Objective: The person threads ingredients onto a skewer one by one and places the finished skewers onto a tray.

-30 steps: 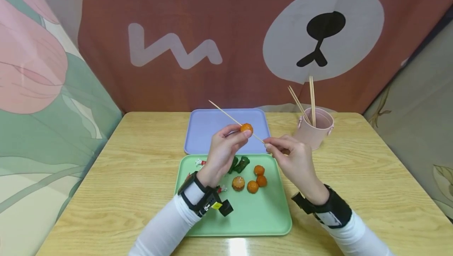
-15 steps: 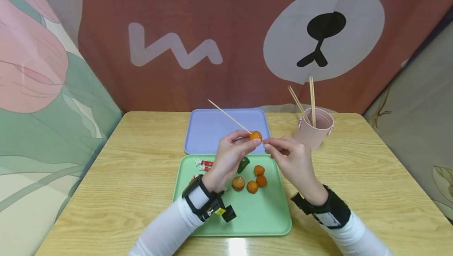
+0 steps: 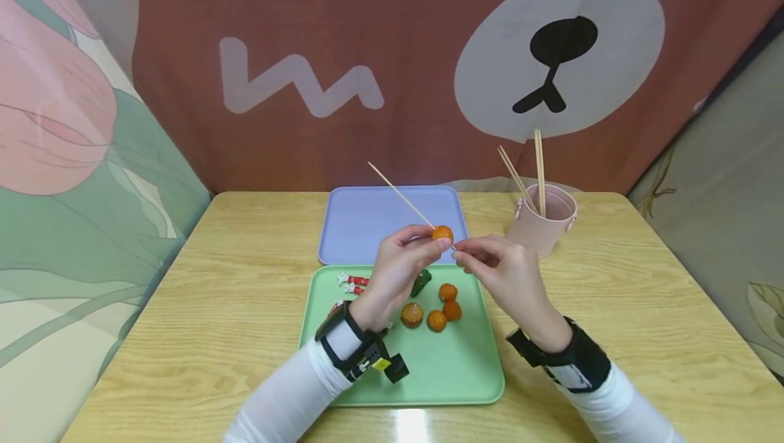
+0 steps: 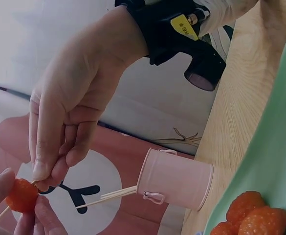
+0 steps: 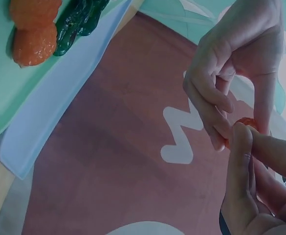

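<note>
My left hand [image 3: 395, 276] pinches an orange ball [image 3: 442, 234], which looks like a fried food ball, between thumb and fingers. A thin wooden skewer [image 3: 401, 194] runs through the ball, its long free part slanting up to the left. Close beside the ball, my right hand [image 3: 511, 276] pinches the skewer's lower end with thumb and fingertips. In the left wrist view the ball [image 4: 21, 196] almost touches the right fingertips [image 4: 41, 171]. Fingers mostly hide the ball [image 5: 245, 121] in the right wrist view.
Below the hands, a green tray [image 3: 453, 375] holds several orange balls [image 3: 437, 321], a browner round piece [image 3: 412, 315], dark green pieces [image 3: 421, 282] and red-and-white pieces [image 3: 355, 280]. Behind it lies a blue tray [image 3: 349, 225]. A pink bucket [image 3: 539, 228] with skewers stands right.
The left hand has slid the orange ball down the skewer, rightward to the right fingertips. The skewer's free tip has shifted slightly up and right. The right hand has barely moved.
</note>
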A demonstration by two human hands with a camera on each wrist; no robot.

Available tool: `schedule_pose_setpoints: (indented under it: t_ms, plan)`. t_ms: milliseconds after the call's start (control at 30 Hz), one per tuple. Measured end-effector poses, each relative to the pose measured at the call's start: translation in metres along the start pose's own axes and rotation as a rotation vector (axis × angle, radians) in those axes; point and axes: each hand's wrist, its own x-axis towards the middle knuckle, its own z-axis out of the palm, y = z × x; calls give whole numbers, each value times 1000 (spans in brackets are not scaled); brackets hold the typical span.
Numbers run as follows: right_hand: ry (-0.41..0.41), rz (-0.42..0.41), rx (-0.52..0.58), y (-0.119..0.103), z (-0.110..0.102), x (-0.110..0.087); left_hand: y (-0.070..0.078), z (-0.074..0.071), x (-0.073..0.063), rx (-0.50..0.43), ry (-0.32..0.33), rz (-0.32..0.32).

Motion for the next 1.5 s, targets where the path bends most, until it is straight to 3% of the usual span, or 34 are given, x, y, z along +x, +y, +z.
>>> schedule_pose_setpoints:
  t_ms: [133,233,433,633,833,1000,1167,1333,1500]
  plan:
    - [2,-2,17,3,-2,0,0,0,1,65,-36,12]
    - [29,5,29,6,-6,2,2,-3,3,192,-110,32]
    - [88,49,-16,16,-19,5,5,-14,12,651,-253,42]
    - [132,77,-108,27,-32,3,7,-16,31,1134,-385,187]
    - [160,100,-169,34,-43,-2,2,-14,46,1440,-593,215]
    - [189,81,-214,42,-50,-7,-8,-14,56,1574,-805,279]
    - [196,95,-231,47,-55,-11,-15,-14,67,1610,-976,289]
    - [195,131,-240,48,-58,-13,-19,-13,72,1596,-1068,170]
    - [204,127,-232,49,-57,-13,-19,-11,72,1584,-1059,108]
